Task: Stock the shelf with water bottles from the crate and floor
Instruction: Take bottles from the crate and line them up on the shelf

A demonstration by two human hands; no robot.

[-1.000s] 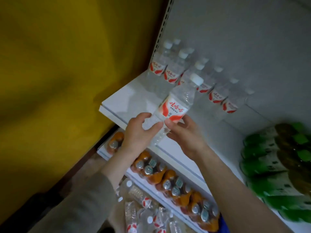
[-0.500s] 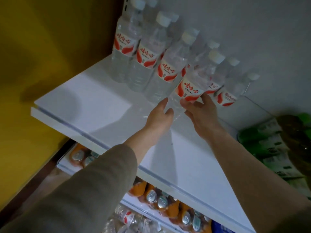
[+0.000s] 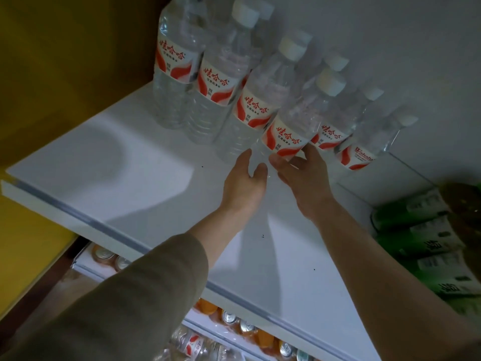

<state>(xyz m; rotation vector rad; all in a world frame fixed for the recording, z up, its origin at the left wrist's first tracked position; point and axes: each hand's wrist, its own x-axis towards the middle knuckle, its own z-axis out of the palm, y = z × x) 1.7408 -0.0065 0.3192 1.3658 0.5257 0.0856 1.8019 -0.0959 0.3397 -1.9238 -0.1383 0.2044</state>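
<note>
A clear water bottle (image 3: 294,126) with a red and white label and a white cap stands on the white shelf (image 3: 130,178), in the front of a row of like water bottles (image 3: 221,82). My right hand (image 3: 304,178) grips its lower part, thumb on the left and fingers on the right. My left hand (image 3: 244,183) holds the base from the left, with finger and thumb curled against it. More water bottles (image 3: 192,345) lie low down under the shelf.
Green bottles (image 3: 426,246) lie stacked at the shelf's right end. Orange drink bottles (image 3: 250,332) fill the shelf below. A yellow wall (image 3: 52,74) bounds the left side, and a grey back panel (image 3: 390,48) rises behind the row.
Both hands carried the bottle from in front of the shelf edge to the back row and set it down there. The view has moved closer to the shelf.
</note>
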